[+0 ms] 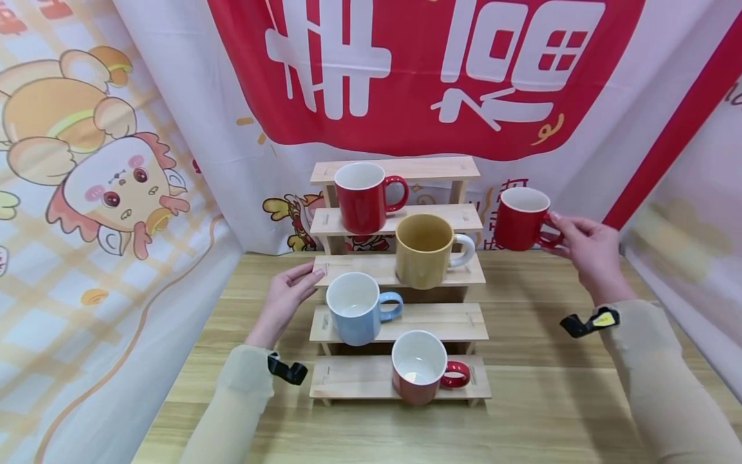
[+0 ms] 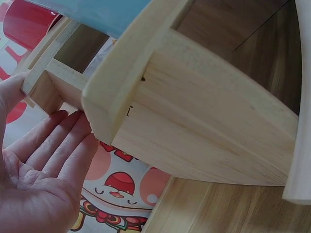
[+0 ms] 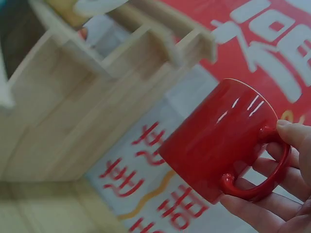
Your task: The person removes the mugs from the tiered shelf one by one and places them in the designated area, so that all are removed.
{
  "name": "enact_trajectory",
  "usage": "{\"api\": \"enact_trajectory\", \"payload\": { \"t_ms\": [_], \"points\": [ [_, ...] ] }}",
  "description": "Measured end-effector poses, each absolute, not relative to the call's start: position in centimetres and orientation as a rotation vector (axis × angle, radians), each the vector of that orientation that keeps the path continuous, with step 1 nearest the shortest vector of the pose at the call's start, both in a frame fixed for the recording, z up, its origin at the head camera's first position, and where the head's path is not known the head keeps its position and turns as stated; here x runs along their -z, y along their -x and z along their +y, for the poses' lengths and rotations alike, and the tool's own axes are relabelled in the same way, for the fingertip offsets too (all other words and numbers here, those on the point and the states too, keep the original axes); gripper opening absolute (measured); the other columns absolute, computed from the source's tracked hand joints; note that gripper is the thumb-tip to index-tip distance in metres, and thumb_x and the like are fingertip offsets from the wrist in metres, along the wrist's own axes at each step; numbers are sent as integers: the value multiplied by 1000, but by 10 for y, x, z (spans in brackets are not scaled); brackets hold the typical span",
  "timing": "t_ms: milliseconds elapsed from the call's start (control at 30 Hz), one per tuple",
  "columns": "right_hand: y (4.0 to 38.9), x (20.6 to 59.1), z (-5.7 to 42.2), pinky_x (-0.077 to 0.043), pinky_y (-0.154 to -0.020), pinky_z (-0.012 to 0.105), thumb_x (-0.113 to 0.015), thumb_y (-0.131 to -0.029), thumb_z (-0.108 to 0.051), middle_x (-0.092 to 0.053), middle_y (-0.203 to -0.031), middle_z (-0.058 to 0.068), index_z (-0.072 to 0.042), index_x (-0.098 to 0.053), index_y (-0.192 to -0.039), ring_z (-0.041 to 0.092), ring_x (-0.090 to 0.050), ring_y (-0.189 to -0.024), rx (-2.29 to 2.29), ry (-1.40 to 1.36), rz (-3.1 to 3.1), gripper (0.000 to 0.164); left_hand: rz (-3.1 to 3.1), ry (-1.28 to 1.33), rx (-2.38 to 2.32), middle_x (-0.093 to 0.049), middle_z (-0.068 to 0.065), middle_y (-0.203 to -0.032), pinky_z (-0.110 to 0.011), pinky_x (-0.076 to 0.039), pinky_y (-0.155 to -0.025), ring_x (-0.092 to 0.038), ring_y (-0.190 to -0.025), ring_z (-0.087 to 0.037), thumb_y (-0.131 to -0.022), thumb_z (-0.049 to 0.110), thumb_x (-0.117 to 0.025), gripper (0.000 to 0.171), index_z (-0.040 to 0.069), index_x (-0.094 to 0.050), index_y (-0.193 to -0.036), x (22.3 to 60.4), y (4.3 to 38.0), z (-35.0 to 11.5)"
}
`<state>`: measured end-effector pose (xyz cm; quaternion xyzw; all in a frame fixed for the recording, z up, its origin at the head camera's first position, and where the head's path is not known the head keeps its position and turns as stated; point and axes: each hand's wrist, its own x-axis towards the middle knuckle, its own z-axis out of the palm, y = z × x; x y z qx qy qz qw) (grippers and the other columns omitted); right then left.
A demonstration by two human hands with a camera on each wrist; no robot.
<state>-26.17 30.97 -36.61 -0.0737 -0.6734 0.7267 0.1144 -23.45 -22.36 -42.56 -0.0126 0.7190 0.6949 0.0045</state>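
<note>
My right hand (image 1: 591,251) holds a red mug (image 1: 522,219) by its handle, up in the air to the right of a stepped wooden rack (image 1: 400,169). In the right wrist view the fingers go round the handle of that glossy mug (image 3: 218,141). At the rack's left side, my left hand (image 1: 290,293) grips the end of the middle step. The left wrist view shows the thumb on the step's upper face and straight fingers (image 2: 53,145) against its underside. Nearest to this hand on the rack is a light blue mug (image 1: 355,316).
A taller red mug (image 1: 362,206) stands on an upper step. Below it are a mustard mug (image 1: 423,258) with a white handle and, on the lowest step, a reddish mug (image 1: 418,380). Printed cloth (image 1: 417,116) hangs behind the wooden table (image 1: 539,399) and along both sides.
</note>
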Motion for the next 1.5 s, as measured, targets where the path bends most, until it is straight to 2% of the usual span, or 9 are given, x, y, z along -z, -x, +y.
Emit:
{"api": "enact_trajectory", "payload": {
  "t_ms": [100, 367, 500, 700, 867, 1033, 1200, 1333, 1500],
  "points": [
    [264, 386, 306, -63, -71, 33, -76, -93, -31, -74, -98, -4, -5, -76, -114, 14, -73, -86, -2131, 210, -1954, 34, 2247, 43, -2178, -58, -22, -139, -30, -53, -101, -62, -119, -21, -98, 26, -72, 57, -4, -53, -143, 425, 234, -224],
    [267, 434, 294, -62, -76, 36, -74, -95, -28, -72, -98, -3, 5, -69, -124, 16, -73, -90, -2138, 324, -1949, 44, 2254, 50, -2172, -57, -21, -141, -28, -53, -99, -62, -119, -21, -98, 28, -73, 59, -4, -53, -143, 425, 235, -225],
    [274, 459, 293, -62, -74, 38, -73, -96, -22, -76, -95, -2, 10, -67, -123, 20, -75, -85, -2183, 333, -1885, 42, 2244, 53, -2174, -57, -21, -141, -28, -53, -99, -61, -121, -23, -97, 29, -74, 61, -4, -52, -143, 425, 234, -224],
    [282, 479, 292, -63, -68, 34, -76, -94, -24, -77, -92, -4, 6, -70, -122, 19, -75, -78, -2139, 452, -1880, 42, 2251, 54, -2170, -59, -19, -139, -28, -54, -98, -61, -122, -26, -96, 30, -75, 60, -1, -54, -143, 426, 234, -223],
    [285, 481, 286, -62, -74, 36, -77, -93, -28, -76, -93, -3, 3, -71, -122, 17, -74, -82, -2065, 581, -1921, 43, 2244, 63, -2175, -59, -19, -138, -27, -54, -98, -61, -122, -25, -96, 29, -75, 60, -2, -54, -143, 426, 233, -222],
    [287, 481, 283, -61, -78, 37, -79, -92, -29, -74, -99, 3, -3, -76, -112, 17, -73, -87, -2066, 605, -1904, 33, 2242, 56, -2189, -59, -21, -139, -28, -54, -99, -62, -121, -23, -98, 26, -73, 57, -3, -54, -143, 426, 233, -223],
    [281, 488, 281, -62, -74, 35, -81, -91, -25, -73, -82, -4, -4, -79, -99, 12, -72, -77, -2023, 555, -1946, 22, 2232, 58, -2193, -58, -22, -139, -29, -53, -100, -62, -119, -21, -99, 24, -72, 54, -3, -54, -142, 426, 234, -223],
    [272, 494, 278, -63, -71, 31, -79, -92, -23, -72, -76, -5, 6, -76, -105, 9, -70, -72, -1943, 511, -2038, 32, 2234, 64, -2184, -57, -22, -140, -30, -52, -101, -62, -120, -22, -99, 25, -72, 55, -3, -54, -143, 426, 233, -222],
    [260, 496, 274, -62, -73, 26, -76, -94, -33, -74, -91, 9, 10, -71, -117, 11, -71, -77, -1815, 504, -2199, 49, 2239, 62, -2187, -58, -22, -140, -30, -53, -101, -62, -119, -22, -99, 24, -71, 55, -3, -54, -143, 426, 233, -222]
  ]
}}
